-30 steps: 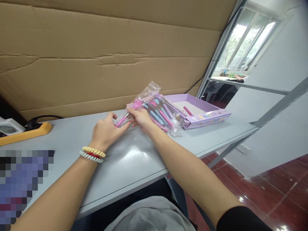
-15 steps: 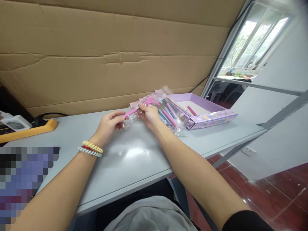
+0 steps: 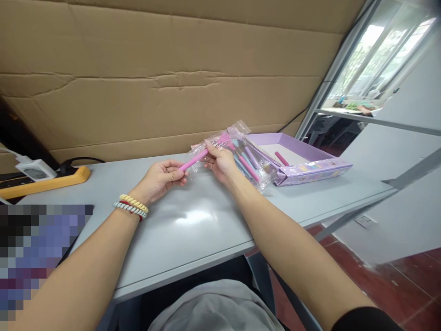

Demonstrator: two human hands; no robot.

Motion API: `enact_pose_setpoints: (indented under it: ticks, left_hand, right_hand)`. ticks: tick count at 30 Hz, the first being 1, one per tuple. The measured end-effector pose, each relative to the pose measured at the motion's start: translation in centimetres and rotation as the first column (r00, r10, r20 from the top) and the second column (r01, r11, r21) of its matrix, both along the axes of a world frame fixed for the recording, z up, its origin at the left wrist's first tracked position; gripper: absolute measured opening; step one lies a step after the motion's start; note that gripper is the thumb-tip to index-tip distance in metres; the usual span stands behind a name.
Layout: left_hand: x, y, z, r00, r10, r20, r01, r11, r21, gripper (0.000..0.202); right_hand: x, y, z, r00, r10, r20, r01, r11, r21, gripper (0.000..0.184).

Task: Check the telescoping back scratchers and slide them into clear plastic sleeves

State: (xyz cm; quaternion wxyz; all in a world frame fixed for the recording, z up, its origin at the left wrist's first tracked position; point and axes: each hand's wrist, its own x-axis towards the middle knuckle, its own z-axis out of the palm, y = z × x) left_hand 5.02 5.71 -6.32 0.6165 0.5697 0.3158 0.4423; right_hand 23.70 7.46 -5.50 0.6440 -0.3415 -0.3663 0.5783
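Note:
My left hand (image 3: 161, 179) pinches the handle end of a pink pen (image 3: 197, 158) with a hand-shaped top, which sticks halfway out of a clear plastic bag (image 3: 246, 154). My right hand (image 3: 220, 162) grips the open end of that bag, just above the grey table (image 3: 193, 220). Several more pink, blue and purple pens lie inside the bag. Coiled hair ties ring my left wrist.
A shallow purple box (image 3: 299, 161) holding one pink pen (image 3: 281, 158) sits right of the bag near the table's right edge. A yellow power strip (image 3: 48, 182) with a white charger (image 3: 34, 169) lies at far left. A cardboard sheet (image 3: 165, 73) stands behind the table.
My left hand has drawn the pink pen leftward, further out of the bag. My right hand stays on the bag's mouth, and the bag has settled lower toward the table.

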Motion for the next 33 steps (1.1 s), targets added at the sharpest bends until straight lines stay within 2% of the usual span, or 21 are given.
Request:
enact_pose_setpoints:
  ticks: [4, 7, 13, 23, 33]
  left_hand:
    - [0.5, 0.1, -0.2, 0.999, 0.048, -0.019, -0.048, 0.999, 0.012, 0.047]
    - [0.6, 0.1, -0.3, 0.997, 0.012, -0.073, -0.01, 1.0, 0.023, 0.042]
    - [0.1, 0.1, 0.0, 1.0, -0.011, 0.026, 0.01, 1.0, 0.016, 0.04]
    - [0.2, 0.5, -0.6, 0.996, 0.086, -0.039, -0.081, 0.991, 0.107, 0.031]
    - [1.1, 0.1, -0.7, 0.992, 0.111, -0.066, -0.1, 0.983, 0.151, 0.054]
  right_hand:
    - [-0.5, -0.2, -0.2, 0.996, 0.064, 0.068, -0.065, 0.998, 0.016, 0.021]
    - [-0.9, -0.2, -0.3, 0.991, 0.1, 0.093, -0.106, 0.992, 0.061, 0.019]
    - [-0.3, 0.4, -0.2, 0.999, -0.039, 0.022, 0.039, 0.999, 0.006, 0.028]
    - [0.1, 0.3, -0.2, 1.0, -0.009, 0.021, 0.009, 1.0, -0.025, 0.027]
    - [-0.7, 0.1, -0.6, 0.994, 0.065, 0.088, -0.065, 0.998, 0.002, 0.018]
